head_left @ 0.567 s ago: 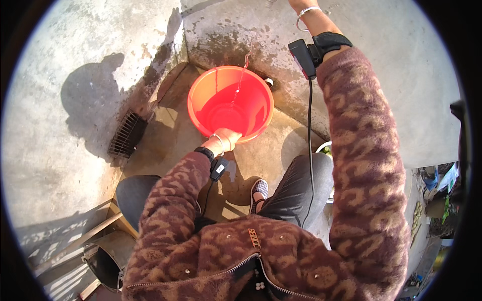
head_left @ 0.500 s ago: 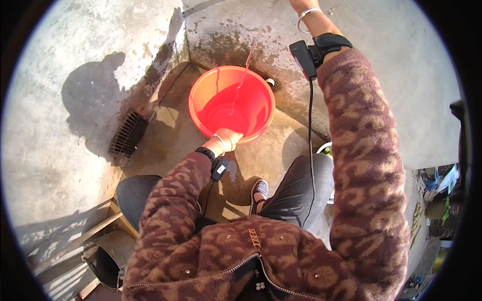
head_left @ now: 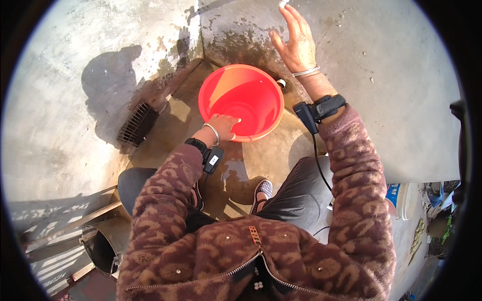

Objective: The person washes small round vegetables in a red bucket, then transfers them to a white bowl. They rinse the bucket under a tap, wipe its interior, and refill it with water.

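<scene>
A red plastic bucket (head_left: 273,113) stands on the wet floor in front of me, near the corner of two concrete walls. My left hand (head_left: 221,126) grips its near left rim, with the fingers over the inside. I cannot tell how much water lies in the bucket. My right hand (head_left: 297,47) is raised beyond the bucket's far right side, empty, with the thumb and fingers apart. Just past its fingertips a small white piece (head_left: 284,2) shows at the picture's upper edge.
A dark slatted grate (head_left: 137,124) sits low at the left wall. A short white pipe end (head_left: 281,84) is behind the bucket. At lower left lies a dark pail (head_left: 103,246) near wooden bars. A pale tub (head_left: 403,200) stands at right.
The stream of water falling into the bucket has stopped. My right hand has come down and back into view, open. My left hand stays at the bucket's rim.
</scene>
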A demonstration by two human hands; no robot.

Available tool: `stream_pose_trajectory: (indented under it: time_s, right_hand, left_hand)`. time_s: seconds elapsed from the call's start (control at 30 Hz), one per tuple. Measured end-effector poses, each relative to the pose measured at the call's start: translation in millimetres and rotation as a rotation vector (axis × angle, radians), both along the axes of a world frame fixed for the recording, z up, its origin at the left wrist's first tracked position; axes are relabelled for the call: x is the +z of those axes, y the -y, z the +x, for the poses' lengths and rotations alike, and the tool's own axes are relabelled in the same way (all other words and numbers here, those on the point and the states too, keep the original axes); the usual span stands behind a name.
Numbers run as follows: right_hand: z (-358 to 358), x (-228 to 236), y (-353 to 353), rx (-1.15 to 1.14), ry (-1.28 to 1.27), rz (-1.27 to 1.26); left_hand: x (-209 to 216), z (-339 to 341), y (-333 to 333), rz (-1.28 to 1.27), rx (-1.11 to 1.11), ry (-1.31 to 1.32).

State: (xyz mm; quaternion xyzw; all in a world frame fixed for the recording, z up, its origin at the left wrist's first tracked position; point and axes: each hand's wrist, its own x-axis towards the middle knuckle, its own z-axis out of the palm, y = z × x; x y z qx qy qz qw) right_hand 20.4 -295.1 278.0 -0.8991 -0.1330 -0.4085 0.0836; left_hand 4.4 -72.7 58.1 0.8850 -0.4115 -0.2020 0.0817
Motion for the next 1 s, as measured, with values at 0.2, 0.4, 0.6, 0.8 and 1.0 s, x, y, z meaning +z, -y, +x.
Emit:
stream_pose_trajectory:
  time_s: [0.2, 0.4, 0.6, 0.8, 1.0]
  right_hand:
    - [-94, -215, -48, 0.191, -1.231, -0.363]
    - [-83, -256, -58, 0.158, -0.942, -0.160]
    - [-89, -193, -98, 0.338, -0.889, -0.047]
    - [-59, -164, -107, 0.253, -0.971, 0.079]
    - [-73, -182, -138, 0.290, -1.010, 0.085]
  left_hand:
    - [58, 17, -75, 0.019, 0.157, 0.138]
    - [75, -34, -121, -0.201, 0.394, 0.107]
    - [1, -49, -157, -0.653, 1.034, 0.036]
    - [-46, -26, -193, -0.844, 1.269, -0.143]
    - [-47, -28, -216, -1.001, 1.396, -0.244]
